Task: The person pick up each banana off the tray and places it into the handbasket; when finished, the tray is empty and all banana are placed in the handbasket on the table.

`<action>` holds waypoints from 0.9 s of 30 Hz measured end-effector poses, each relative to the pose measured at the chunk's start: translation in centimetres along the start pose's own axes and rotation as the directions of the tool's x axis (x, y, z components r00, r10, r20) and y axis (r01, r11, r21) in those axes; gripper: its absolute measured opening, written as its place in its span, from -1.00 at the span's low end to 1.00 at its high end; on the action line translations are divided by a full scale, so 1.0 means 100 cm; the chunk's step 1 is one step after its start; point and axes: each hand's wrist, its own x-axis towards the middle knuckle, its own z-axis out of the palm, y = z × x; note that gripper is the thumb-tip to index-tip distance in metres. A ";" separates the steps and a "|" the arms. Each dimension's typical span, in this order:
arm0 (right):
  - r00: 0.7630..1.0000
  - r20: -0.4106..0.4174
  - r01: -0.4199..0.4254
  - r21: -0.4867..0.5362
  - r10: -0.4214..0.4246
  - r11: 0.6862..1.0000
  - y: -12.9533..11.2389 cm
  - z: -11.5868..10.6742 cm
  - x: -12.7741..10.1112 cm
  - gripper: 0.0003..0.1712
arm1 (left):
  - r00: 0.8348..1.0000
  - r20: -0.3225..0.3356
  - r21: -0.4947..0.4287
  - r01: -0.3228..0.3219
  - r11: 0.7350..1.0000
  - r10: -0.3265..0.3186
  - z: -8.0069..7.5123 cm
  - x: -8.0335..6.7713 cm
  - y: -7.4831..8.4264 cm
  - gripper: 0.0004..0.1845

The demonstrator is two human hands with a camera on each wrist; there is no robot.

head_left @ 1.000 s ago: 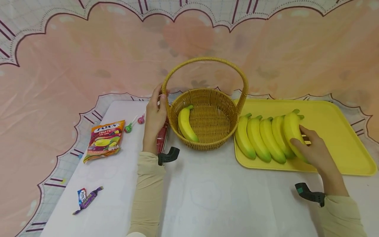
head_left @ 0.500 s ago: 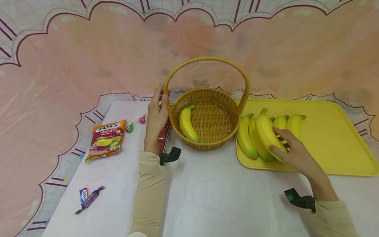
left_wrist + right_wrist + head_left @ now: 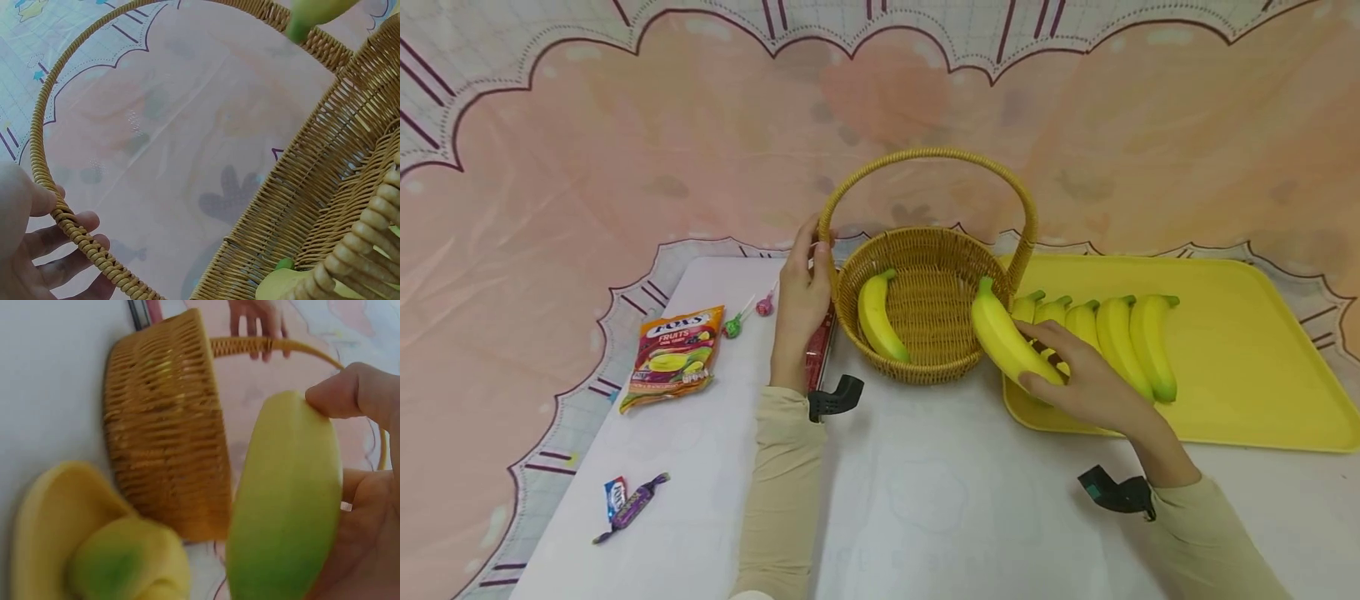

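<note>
A wicker basket with a tall handle stands mid-table, and one banana lies inside on its left. My left hand holds the handle's left base, thumb and fingers either side of it. My right hand grips another banana, tilted over the basket's right rim. In the right wrist view that banana fills the frame beside the basket. Several more bananas lie side by side on the yellow tray.
Left of the basket are an orange candy bag, two lollipops, and a red packet by my left wrist. Two wrapped sweets lie near the front left corner. A pink cloth hangs behind the table.
My right hand lifted a banana off the tray's right end and carried it left to the basket's right rim. My left hand stayed on the handle.
</note>
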 end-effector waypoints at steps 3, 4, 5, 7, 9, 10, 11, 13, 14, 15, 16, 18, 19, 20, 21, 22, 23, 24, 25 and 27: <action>1.000 0.013 0.011 0.006 -0.012 1.000 -0.007 -0.003 0.015 -0.27 | 1.000 0.016 -0.009 0.000 1.000 0.000 0.002 0.002 0.001 -0.57; 1.000 0.019 0.013 0.014 -0.013 1.000 -0.009 -0.004 0.021 -0.27 | 1.000 0.021 -0.009 0.001 1.000 -0.001 0.002 0.002 0.001 -0.57; 1.000 0.026 0.011 0.021 -0.011 1.000 -0.011 -0.005 0.027 -0.26 | 1.000 0.024 -0.009 0.001 1.000 -0.001 0.003 0.003 0.001 -0.57; 0.999 0.046 -0.001 0.040 -0.001 0.999 -0.016 -0.008 0.040 -0.25 | 1.000 0.028 -0.008 0.000 1.000 0.000 0.004 0.004 0.003 -0.57; 0.997 0.066 -0.030 0.069 0.025 0.997 -0.022 -0.010 0.056 -0.22 | 1.000 0.030 -0.005 -0.003 1.000 0.004 0.004 0.006 0.004 -0.57; 0.996 0.077 -0.047 0.076 0.041 0.996 -0.025 -0.011 0.063 -0.21 | 1.000 0.029 -0.003 -0.004 1.000 0.004 0.004 0.006 0.005 -0.57; 0.994 0.093 -0.062 0.078 0.054 0.995 -0.028 -0.012 0.071 -0.19 | 1.000 0.028 -0.002 -0.005 1.000 0.005 0.004 0.006 0.006 -0.57; 0.988 0.129 -0.097 0.088 0.086 0.991 -0.034 -0.011 0.087 -0.14 | 1.000 0.027 0.003 -0.005 1.000 0.005 0.003 0.006 0.007 -0.56; 0.984 0.146 -0.117 0.088 0.103 0.989 -0.037 -0.010 0.094 -0.12 | 1.000 0.026 0.004 -0.005 1.000 0.004 0.003 0.006 0.007 -0.56; 0.980 0.164 -0.130 0.074 0.116 0.989 -0.039 -0.008 0.101 -0.10 | 1.000 0.025 0.005 -0.002 1.000 0.002 0.003 0.006 0.007 -0.56; 0.975 0.181 -0.140 0.064 0.126 0.988 -0.041 -0.006 0.108 -0.09 | 1.000 0.023 0.009 0.001 1.000 -0.001 0.002 0.006 0.007 -0.56; 0.966 0.208 -0.163 0.039 0.152 0.986 -0.045 0.000 0.121 -0.07 | 1.000 0.021 0.008 0.006 1.000 -0.006 0.002 0.005 0.006 -0.56; 0.963 0.213 -0.173 0.024 0.164 0.985 -0.046 0.004 0.127 -0.07 | 1.000 0.019 0.008 0.008 1.000 -0.008 0.002 0.005 0.006 -0.56; 0.959 0.221 -0.185 0.010 0.178 0.983 -0.047 0.008 0.133 -0.06 | 1.000 0.016 0.005 0.009 1.000 -0.010 0.002 0.005 0.005 -0.57; 0.955 0.227 -0.194 -0.010 0.191 0.981 -0.047 0.012 0.139 -0.06 | 1.000 0.015 0.003 0.012 1.000 -0.012 0.001 0.005 0.005 -0.57; 0.952 0.229 -0.199 -0.034 0.202 0.979 -0.047 0.016 0.143 -0.05 | 1.000 0.015 0.003 0.013 1.000 -0.013 0.001 0.004 0.005 -0.57; 0.950 0.227 -0.205 -0.057 0.213 0.977 -0.047 0.021 0.148 -0.06 | 1.000 0.016 0.002 0.014 1.000 -0.014 0.001 0.004 0.004 -0.56; 0.947 0.230 -0.213 -0.073 0.224 0.974 -0.047 0.026 0.152 -0.05 | 1.000 0.016 0.004 0.017 1.000 -0.017 0.000 0.003 0.003 -0.56; 0.943 0.235 -0.219 -0.090 0.234 0.972 -0.048 0.031 0.155 -0.05 | 1.000 0.012 0.007 0.019 1.000 -0.020 -0.001 0.002 0.002 -0.56; 0.935 0.257 -0.221 -0.122 0.246 0.968 -0.051 0.041 0.161 -0.05 | 1.000 0.001 0.015 0.024 1.000 -0.024 -0.003 0.000 0.001 -0.57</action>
